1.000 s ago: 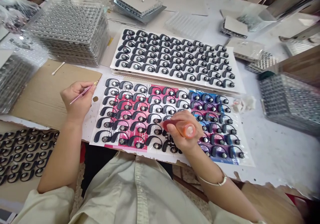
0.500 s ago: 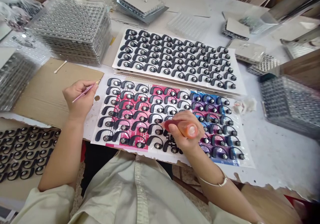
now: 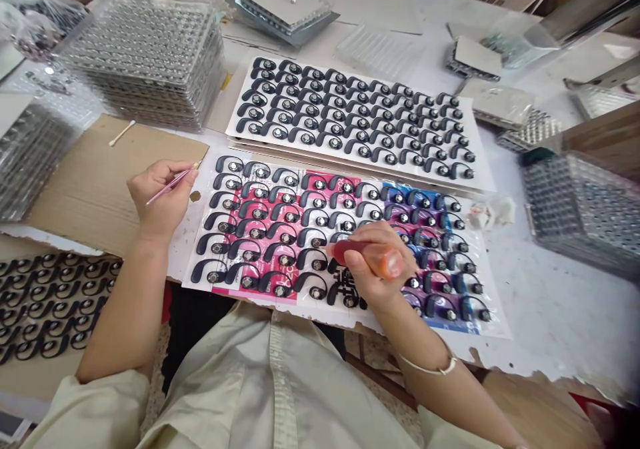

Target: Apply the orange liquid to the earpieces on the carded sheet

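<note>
My left hand point(image 3: 163, 199) is closed around a thin pink stick point(image 3: 169, 187), its tip pointing up and right, over the table's left part. In my right hand point(image 3: 375, 272) is an orange-red squeeze bottle point(image 3: 373, 257), tilted with its nozzle end to the left. Beneath it lies a printed sheet point(image 3: 305, 222) in pink, white and blue, covered with rows of black curved ear-hook pieces point(image 3: 253, 229), each with a round metallic part. The bottle's tip is close to one of these pieces near the sheet's middle; whether it touches, I cannot tell.
Behind lies a white board point(image 3: 480, 162) with more black hook pieces. At left are brown cardboard point(image 3: 100, 175) with a cotton swab point(image 3: 123, 133) and a tall stack of clear trays point(image 3: 145, 62). More trays point(image 3: 585, 209) stand at right, near crumpled white tissue point(image 3: 493, 213).
My right hand and the bottle have shifted slightly right and downward. The left hand keeps its hold on the pink stick, almost still.
</note>
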The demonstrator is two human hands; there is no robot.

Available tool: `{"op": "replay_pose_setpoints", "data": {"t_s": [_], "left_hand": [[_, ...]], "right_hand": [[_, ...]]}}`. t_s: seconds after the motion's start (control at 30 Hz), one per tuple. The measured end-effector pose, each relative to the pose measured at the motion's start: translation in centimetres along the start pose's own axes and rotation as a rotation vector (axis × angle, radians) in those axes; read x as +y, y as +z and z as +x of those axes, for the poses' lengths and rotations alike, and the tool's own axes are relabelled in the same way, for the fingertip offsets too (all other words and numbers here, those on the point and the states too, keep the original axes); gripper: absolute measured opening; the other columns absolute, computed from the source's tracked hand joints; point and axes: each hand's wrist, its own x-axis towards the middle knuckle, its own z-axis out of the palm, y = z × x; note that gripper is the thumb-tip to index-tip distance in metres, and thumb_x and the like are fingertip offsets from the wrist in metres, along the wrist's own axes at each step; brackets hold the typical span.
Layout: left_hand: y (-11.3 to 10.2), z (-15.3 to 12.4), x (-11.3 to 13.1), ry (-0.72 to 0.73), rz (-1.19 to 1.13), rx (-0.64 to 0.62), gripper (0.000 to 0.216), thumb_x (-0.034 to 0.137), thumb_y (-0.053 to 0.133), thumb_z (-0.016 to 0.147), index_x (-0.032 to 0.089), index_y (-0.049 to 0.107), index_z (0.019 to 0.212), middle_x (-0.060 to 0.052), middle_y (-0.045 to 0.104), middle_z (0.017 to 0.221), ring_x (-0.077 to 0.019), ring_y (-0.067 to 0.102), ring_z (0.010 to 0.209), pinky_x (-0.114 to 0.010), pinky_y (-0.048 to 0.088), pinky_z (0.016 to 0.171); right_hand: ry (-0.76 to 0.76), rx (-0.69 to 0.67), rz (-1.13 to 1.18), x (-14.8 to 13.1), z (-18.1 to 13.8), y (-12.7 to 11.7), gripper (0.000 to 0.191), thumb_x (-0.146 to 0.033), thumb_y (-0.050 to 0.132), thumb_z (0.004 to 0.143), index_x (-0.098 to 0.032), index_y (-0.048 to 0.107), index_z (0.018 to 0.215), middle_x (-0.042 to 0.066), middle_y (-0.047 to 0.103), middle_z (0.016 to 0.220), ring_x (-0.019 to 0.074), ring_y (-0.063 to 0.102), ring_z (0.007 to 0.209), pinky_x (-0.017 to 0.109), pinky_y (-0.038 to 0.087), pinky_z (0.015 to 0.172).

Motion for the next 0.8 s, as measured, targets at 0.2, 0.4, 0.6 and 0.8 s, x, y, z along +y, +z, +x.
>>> {"op": "replay_pose_setpoints", "data": {"t_s": [0.2, 0.4, 0.6, 0.8], "left_hand": [[-0.02, 0.26, -0.43, 0.055, 0.015, 0.005, 0.023, 0.032, 0.069, 0.079, 0.016, 0.072, 0.095, -0.003, 0.072, 0.083, -0.0090, 0.058, 0.056, -0.021, 0.050, 0.050], [0.01, 0.29, -0.17, 0.019, 0.041, 0.008, 0.024, 0.032, 0.070, 0.077, 0.015, 0.072, 0.095, -0.002, 0.072, 0.081, -0.0086, 0.057, 0.054, -0.020, 0.049, 0.049], [-0.07, 0.32, -0.20, 0.027, 0.011, 0.000, 0.026, 0.035, 0.070, 0.077, 0.016, 0.073, 0.094, -0.002, 0.072, 0.081, -0.0091, 0.056, 0.054, -0.021, 0.049, 0.048], [0.06, 0.49, -0.10, -0.015, 0.010, 0.019, 0.024, 0.032, 0.069, 0.076, 0.016, 0.072, 0.093, -0.004, 0.072, 0.084, -0.0109, 0.059, 0.058, -0.021, 0.049, 0.049]], "right_hand": [[-0.015, -0.017, 0.000, -0.20, 0.14, 0.00, 0.017, -0.026, 0.070, 0.072, -0.021, 0.061, 0.086, 0.001, 0.059, 0.071, 0.0153, 0.056, 0.063, 0.032, 0.047, 0.056], [-0.019, -0.017, -0.023, -0.28, 0.17, 0.10, 0.017, -0.029, 0.069, 0.074, -0.021, 0.060, 0.086, 0.001, 0.059, 0.070, 0.0156, 0.056, 0.062, 0.033, 0.047, 0.056], [-0.039, -0.015, -0.017, -0.47, 0.37, 0.34, 0.015, -0.027, 0.069, 0.074, -0.021, 0.060, 0.085, 0.001, 0.059, 0.070, 0.0148, 0.056, 0.061, 0.032, 0.047, 0.055], [0.076, 0.134, 0.090, -0.49, 0.55, 0.25, 0.018, -0.037, 0.070, 0.075, -0.021, 0.063, 0.079, 0.001, 0.060, 0.069, 0.0163, 0.058, 0.064, 0.033, 0.049, 0.055]]}}
